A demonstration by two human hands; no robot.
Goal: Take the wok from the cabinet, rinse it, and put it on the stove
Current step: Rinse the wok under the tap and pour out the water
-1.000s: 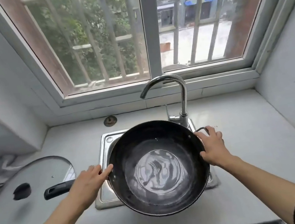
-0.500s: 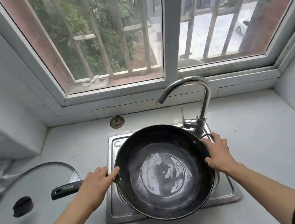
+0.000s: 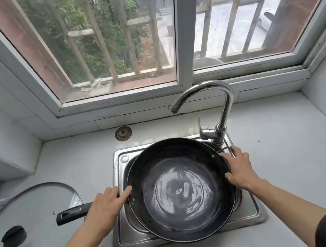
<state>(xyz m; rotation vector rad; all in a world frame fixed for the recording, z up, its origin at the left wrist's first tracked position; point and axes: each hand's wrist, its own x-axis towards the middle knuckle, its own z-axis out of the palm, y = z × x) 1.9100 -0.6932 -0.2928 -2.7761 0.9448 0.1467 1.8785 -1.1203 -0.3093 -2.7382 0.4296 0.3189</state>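
Over the small steel sink [image 3: 130, 232], both hands clasp the black wok [image 3: 180, 189] from opposite sides. On the left, the left hand [image 3: 105, 208] has its grip wrapped around the base of the long black handle [image 3: 73, 213], where it meets the bowl, with the thumb lying forward against the rim; the far end of the handle sticks out leftward past the knuckles. On the right, the right hand [image 3: 240, 169] presses its palm and thumb against the opposite rim, fingers curled over a thin wire loop handle [image 3: 225, 149] that shows just beyond the fingertips. Both grips are closed on the wok.

The wok sits level across the sink opening and covers most of the basin, its near edge reaching over the sink's front flange. Its inside is wet and glossy, with a shallow pool of water in the bottom.

A chrome gooseneck faucet [image 3: 220, 109] rises at the sink's back right corner, its spout curving left above the wok's far edge. No stream falls from it.

Left of the sink, a glass lid [image 3: 34, 209] with a black knob [image 3: 14, 237] lies flat on the pale grey table [image 3: 294, 166]; the wok's handle reaches over its right edge. A round metal strainer [image 3: 123, 133] lies on the table behind the sink, near the wall under the window [image 3: 177, 34].
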